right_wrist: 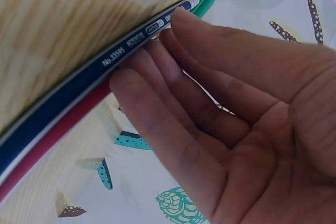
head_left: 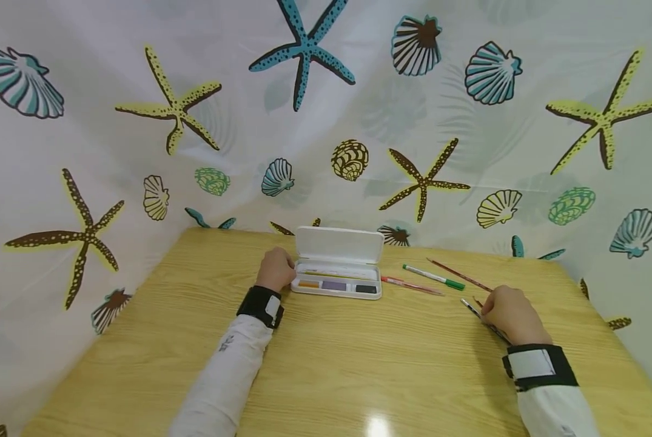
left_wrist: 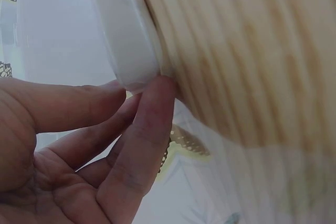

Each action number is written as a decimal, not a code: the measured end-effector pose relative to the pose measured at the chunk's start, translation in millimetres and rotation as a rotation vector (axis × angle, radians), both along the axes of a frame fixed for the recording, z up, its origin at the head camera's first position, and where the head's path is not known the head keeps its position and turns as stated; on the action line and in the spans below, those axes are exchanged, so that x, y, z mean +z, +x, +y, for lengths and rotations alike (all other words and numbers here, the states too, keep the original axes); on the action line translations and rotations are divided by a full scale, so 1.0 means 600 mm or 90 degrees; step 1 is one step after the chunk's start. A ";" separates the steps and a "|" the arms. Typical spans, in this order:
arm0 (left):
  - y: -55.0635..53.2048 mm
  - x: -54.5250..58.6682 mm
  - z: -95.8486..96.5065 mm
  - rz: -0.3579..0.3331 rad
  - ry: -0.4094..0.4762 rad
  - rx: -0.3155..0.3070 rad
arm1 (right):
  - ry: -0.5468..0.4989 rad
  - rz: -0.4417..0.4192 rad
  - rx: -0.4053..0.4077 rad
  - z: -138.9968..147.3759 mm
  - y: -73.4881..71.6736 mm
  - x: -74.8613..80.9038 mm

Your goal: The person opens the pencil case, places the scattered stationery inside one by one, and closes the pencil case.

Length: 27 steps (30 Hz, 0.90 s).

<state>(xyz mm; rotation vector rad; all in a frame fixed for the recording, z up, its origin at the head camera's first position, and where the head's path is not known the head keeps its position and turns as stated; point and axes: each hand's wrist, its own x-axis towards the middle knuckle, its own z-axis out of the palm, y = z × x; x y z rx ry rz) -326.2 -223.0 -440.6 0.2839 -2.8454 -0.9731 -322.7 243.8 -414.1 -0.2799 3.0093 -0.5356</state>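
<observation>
At the middle of the table lies an open white pencil case point(head_left: 336, 292), its lid point(head_left: 339, 246) tilted up at the back. My left hand point(head_left: 275, 270) pinches the case's left end between thumb and fingers; the white corner point(left_wrist: 134, 61) shows in the left wrist view. Over at the right, my right hand point(head_left: 514, 315) pinches a dark blue pencil point(right_wrist: 105, 61) with a pale end, thumb and fingertips against it. Beside that pencil runs a red one point(right_wrist: 58, 124), partly hidden by the fingers.
Between the case and my right hand lie a green-capped white marker point(head_left: 435, 275), a red pen point(head_left: 413, 285) and a red pencil point(head_left: 459, 273). The case holds a yellow pencil point(head_left: 331, 275) and orange, purple and black blocks. A shell-patterned cloth point(head_left: 326, 133) surrounds the table.
</observation>
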 end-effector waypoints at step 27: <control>0.000 -0.004 0.009 0.021 -0.020 -0.018 | 0.032 0.020 -0.030 0.005 0.013 -0.004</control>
